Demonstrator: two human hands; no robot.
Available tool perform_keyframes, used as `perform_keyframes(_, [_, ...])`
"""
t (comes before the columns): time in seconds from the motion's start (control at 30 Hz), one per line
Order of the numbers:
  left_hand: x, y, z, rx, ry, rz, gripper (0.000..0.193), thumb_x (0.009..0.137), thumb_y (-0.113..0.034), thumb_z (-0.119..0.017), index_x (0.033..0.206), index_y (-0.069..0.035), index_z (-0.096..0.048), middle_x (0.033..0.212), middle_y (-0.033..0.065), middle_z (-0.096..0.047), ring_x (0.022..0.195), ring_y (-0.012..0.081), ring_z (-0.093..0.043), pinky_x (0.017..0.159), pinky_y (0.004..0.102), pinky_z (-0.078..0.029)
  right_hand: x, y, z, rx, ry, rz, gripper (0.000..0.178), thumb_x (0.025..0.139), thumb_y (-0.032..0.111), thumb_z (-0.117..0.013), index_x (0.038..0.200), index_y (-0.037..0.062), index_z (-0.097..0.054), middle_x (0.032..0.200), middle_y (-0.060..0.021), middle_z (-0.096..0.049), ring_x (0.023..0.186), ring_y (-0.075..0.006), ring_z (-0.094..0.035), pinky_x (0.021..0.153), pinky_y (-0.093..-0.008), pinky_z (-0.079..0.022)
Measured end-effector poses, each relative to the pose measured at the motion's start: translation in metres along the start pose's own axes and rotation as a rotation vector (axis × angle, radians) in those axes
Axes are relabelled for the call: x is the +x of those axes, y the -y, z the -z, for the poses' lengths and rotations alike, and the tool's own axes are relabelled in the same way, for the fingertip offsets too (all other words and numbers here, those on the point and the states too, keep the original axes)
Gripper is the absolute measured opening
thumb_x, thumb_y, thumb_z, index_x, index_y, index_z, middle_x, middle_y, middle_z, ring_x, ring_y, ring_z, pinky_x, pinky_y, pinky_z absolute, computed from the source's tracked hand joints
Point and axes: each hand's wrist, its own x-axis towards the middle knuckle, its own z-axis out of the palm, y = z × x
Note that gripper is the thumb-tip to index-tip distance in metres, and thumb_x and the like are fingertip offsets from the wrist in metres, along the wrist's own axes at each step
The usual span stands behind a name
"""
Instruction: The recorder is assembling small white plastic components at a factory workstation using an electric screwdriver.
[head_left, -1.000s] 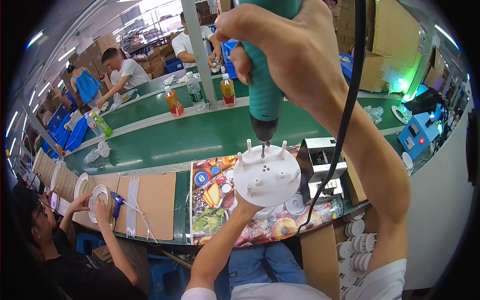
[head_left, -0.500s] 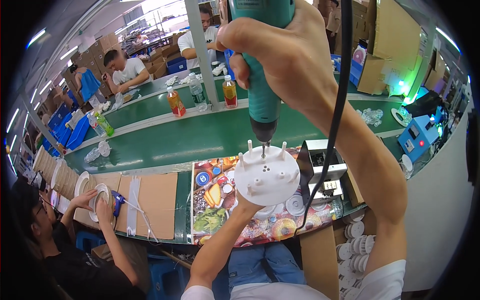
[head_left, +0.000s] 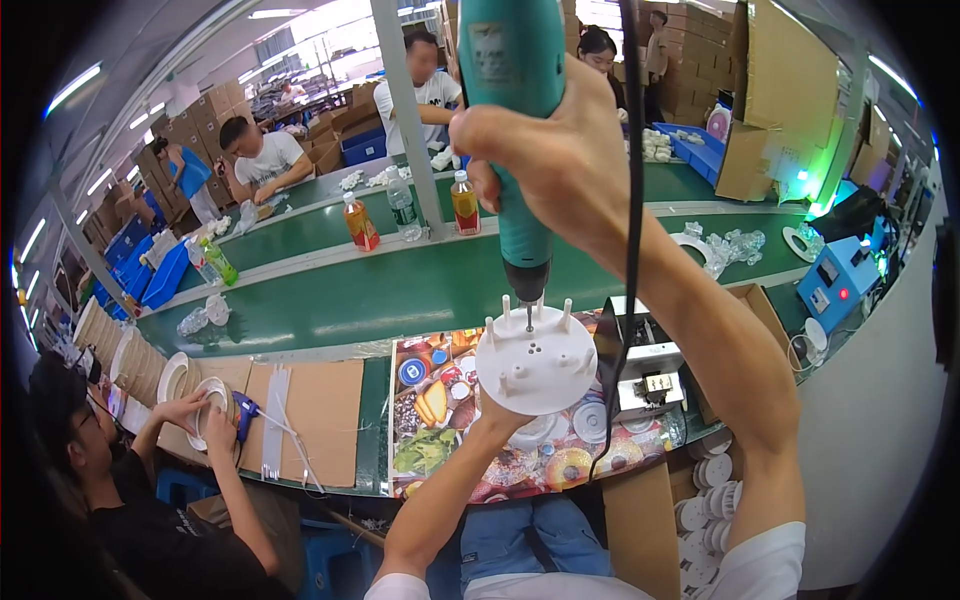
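My right hand (head_left: 560,150) is wrapped round the grip of a teal electric screwdriver (head_left: 522,225), held upright with its bit pointing down. The bit tip meets the upper middle of a round white plastic disc (head_left: 540,375), near its small centre holes. Several thin pegs stand up from the disc's face. From below, my left hand (head_left: 503,418) supports the disc; most of its fingers are hidden under it. Below the disc lies a mat printed with food pictures (head_left: 430,455).
A metal fixture (head_left: 645,375) stands right of the disc, and a black cord (head_left: 634,200) hangs before it. White parts fill a carton (head_left: 640,530) at lower right. Beyond runs a green conveyor (head_left: 380,290) with bottles behind. At left, a co-worker (head_left: 150,480) handles white rings.
The view has shifted, so the background sits slightly lower. My right hand and the screwdriver remain over the disc, with the bit still at its upper middle.
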Motion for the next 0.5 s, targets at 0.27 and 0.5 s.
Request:
perform_keyframes(0.27, [-0.002, 0.008, 0.021, 1.502, -0.147, -0.394, 0.061, 0.068, -0.031, -0.073, 0.121, -0.010, -0.050, 0.121, 0.0074, -0.052, 0.113, 0.0254, -0.048, 0.107, 0.0416, -0.021, -0.008, 0.016, 0.029, 0.106, -0.044, -0.016, 0.038, 0.069, 0.008, -0.064, 0.101, -0.0054, -0.050, 0.077, -0.0143, -0.061, 0.046, -0.0134, -0.053, 0.043, -0.0273, -0.046])
perform_keyframes(0.5, [0.004, 0.018, 0.034, 1.395, -0.225, -0.367, 0.053, 0.067, -0.018, -0.073, 0.116, -0.010, -0.054, 0.117, 0.0087, -0.055, 0.110, 0.0244, -0.051, 0.097, 0.0381, -0.037, -0.105, 0.051, 0.125, -0.104, -0.307, 0.108, 0.045, 0.077, 0.004, -0.056, 0.119, -0.0005, -0.040, 0.090, -0.0135, -0.056, 0.052, -0.0114, -0.050, 0.048, -0.0256, -0.043])
